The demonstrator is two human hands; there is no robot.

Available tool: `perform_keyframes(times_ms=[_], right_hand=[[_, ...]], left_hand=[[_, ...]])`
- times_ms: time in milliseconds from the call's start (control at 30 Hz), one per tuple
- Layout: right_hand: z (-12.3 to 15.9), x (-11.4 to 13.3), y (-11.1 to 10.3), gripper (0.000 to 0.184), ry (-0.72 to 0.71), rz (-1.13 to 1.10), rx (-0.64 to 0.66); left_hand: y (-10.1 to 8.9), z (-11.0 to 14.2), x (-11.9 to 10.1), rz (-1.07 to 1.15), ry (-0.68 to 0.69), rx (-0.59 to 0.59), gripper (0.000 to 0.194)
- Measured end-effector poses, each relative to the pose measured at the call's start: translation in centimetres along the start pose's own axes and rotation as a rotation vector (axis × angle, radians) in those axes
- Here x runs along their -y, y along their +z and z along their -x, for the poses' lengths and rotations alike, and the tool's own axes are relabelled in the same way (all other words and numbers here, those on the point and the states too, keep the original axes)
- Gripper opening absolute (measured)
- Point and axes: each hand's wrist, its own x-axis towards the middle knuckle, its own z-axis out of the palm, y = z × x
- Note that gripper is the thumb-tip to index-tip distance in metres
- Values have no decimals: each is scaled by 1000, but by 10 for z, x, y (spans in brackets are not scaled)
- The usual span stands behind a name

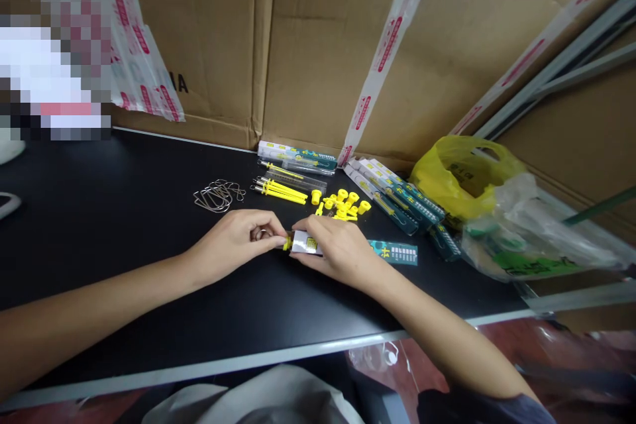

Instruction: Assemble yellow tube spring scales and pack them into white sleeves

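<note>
Between the thumb and fingers of my left hand (pixel 238 238) is a yellow-ended piece (pixel 287 243), mostly hidden, at the near end of a slim box. My right hand (pixel 340 248) is closed over this narrow white and teal box (pixel 397 254), which sticks out on both sides of it. How far the yellow piece sits inside the box I cannot tell. Just beyond my hands lie several yellow sticks (pixel 283 193) with metal tips, and a pile of small yellow plastic caps (pixel 342 195). Bent metal wire hooks (pixel 218 196) lie beyond my left hand.
Clear plastic tubes (pixel 298 180) and a similar box (pixel 298 154) lie at the back by the cardboard. More teal boxes (pixel 402 192) are stacked to the right, beside a yellow plastic bag (pixel 457 172) and a clear bag (pixel 527 232). A metal shelf frame (pixel 561 79) stands on the right.
</note>
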Motion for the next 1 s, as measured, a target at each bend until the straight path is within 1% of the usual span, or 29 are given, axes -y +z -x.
perform_keyframes(times_ms=[100, 233, 333, 433, 500, 567, 667, 867, 1000], right_hand=[[0, 1, 6, 29, -6, -10, -8], [0, 1, 8, 31, 19, -29, -19], [0, 0, 4, 32, 45, -47, -47], [1, -1, 1, 33, 59, -58, -70], [1, -1, 0, 33, 62, -62, -81], [1, -1, 1, 34, 65, -67, -82], [1, 0, 2, 34, 53, -73, -73], [0, 7, 4, 31, 6, -76, -53], [0, 8, 7, 32, 13, -55, -38]], left_hand=[[2, 3, -6, -61, 15, -21, 20], [2, 4, -8, -66, -23, -48, 21], [2, 2, -2, 69, -58, -47, 23], [3, -1, 3, 242, -79, -46, 21], [3, -2, 4, 292, -92, -33, 21], [3, -1, 3, 282, -93, -28, 21], [4, 1, 0, 238, -84, -51, 19], [13, 6, -4, 242, -89, -59, 10], [17, 6, -4, 225, -69, -81, 12]])
